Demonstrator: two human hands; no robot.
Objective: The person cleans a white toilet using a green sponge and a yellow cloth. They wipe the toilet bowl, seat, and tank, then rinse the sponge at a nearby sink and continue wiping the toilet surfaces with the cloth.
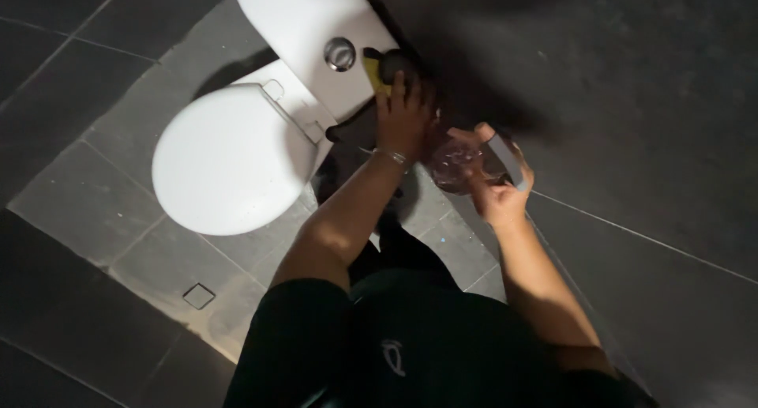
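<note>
Yellow sponge on glossy cistern

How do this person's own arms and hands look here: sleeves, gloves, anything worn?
Both arms are bare, with no gloves on the left hand or right hand. A thin bracelet circles the left wrist. Dark clothing covers the body below.

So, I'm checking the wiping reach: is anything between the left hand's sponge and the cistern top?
Nothing visible. The left hand already presses the yellow sponge against the edge of the white cistern top, beside the flush button. The right hand holds a clear bottle off to the side.
</note>
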